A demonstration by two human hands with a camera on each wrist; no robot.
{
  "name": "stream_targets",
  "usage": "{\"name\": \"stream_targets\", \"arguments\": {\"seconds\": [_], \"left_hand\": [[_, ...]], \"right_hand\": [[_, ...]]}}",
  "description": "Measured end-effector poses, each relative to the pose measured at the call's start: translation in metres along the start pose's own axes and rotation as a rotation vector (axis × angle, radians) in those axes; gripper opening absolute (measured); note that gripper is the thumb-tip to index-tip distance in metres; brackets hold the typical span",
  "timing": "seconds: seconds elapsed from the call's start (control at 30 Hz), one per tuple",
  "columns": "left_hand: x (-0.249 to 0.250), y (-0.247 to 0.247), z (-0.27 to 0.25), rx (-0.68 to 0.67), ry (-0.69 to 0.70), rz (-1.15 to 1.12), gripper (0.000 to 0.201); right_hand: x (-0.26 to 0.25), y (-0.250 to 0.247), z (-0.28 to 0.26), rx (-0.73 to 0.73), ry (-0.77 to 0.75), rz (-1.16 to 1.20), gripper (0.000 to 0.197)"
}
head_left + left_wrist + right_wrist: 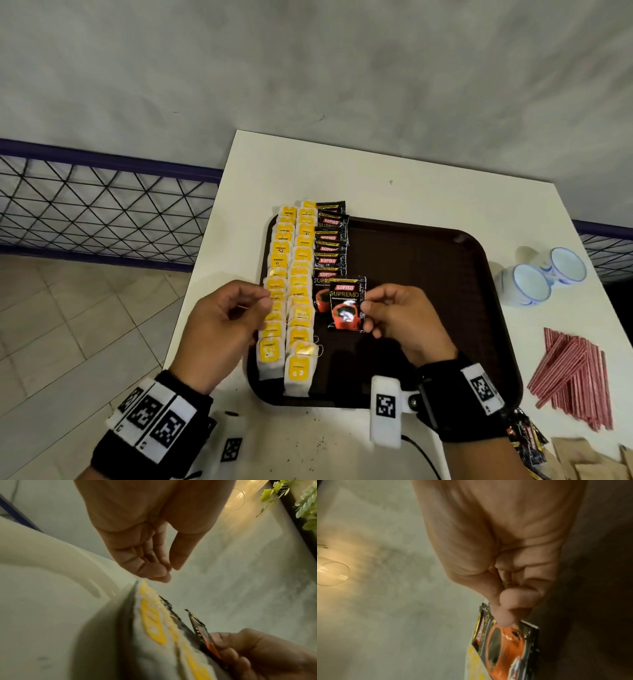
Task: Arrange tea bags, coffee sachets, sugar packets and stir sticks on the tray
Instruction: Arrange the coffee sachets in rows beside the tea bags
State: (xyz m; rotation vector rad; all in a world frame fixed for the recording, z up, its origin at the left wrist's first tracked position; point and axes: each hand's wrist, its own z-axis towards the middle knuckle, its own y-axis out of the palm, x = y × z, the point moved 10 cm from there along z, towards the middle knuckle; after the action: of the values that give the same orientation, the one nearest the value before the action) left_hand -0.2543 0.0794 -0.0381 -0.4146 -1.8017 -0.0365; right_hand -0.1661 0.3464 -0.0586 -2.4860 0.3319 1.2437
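Observation:
A dark brown tray (414, 284) lies on the white table (394, 178). Two columns of yellow-labelled tea bags (299, 270) fill its left side. Beside them runs a column of overlapping black coffee sachets (329, 249). My right hand (368, 313) pinches one black and red coffee sachet (346, 305) by its right edge, just above the near end of that column. The wrist view shows thumb and finger of the right hand (505, 615) on the coffee sachet (505, 649). My left hand (255, 303) hovers over the left tea bag column, fingers loosely curled and holding nothing, as the left hand (164, 572) shows in its own wrist view.
Two white and blue cups (541, 274) lie on the table right of the tray. Red-striped stir sticks (575, 373) lie in a pile further forward. Brown sugar packets (582, 459) and spare sachets (525, 440) sit at the near right corner. A wire fence (102, 205) stands left.

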Motion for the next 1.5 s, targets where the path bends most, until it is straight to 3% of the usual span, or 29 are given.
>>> {"name": "stream_targets", "arguments": {"seconds": [0.13,0.37,1.0,1.2,1.4,1.5], "left_hand": [[-0.03,-0.029,-0.002,0.116,-0.057,0.171,0.015],[-0.056,-0.018,-0.01,0.031,-0.133,0.165,0.02],[-0.049,-0.021,-0.012,0.025,-0.13,0.188,0.019],[-0.016,-0.038,-0.027,0.035,-0.042,0.268,0.016],[0.007,0.012,-0.079,-0.223,0.098,0.449,0.022],[0.011,0.06,-0.115,-0.382,0.187,0.501,0.027]], "right_hand": [[0.009,0.006,0.008,0.0,0.036,-0.035,0.009],[0.009,0.019,0.012,0.019,0.041,-0.085,0.006],[0.008,0.022,0.009,0.063,0.045,-0.014,0.011],[0.006,-0.055,-0.058,0.235,-0.077,-0.185,0.008],[0.071,-0.171,-0.174,0.436,-0.013,-0.311,0.012],[0.105,-0.2,-0.202,0.408,0.068,-0.398,0.029]]}}
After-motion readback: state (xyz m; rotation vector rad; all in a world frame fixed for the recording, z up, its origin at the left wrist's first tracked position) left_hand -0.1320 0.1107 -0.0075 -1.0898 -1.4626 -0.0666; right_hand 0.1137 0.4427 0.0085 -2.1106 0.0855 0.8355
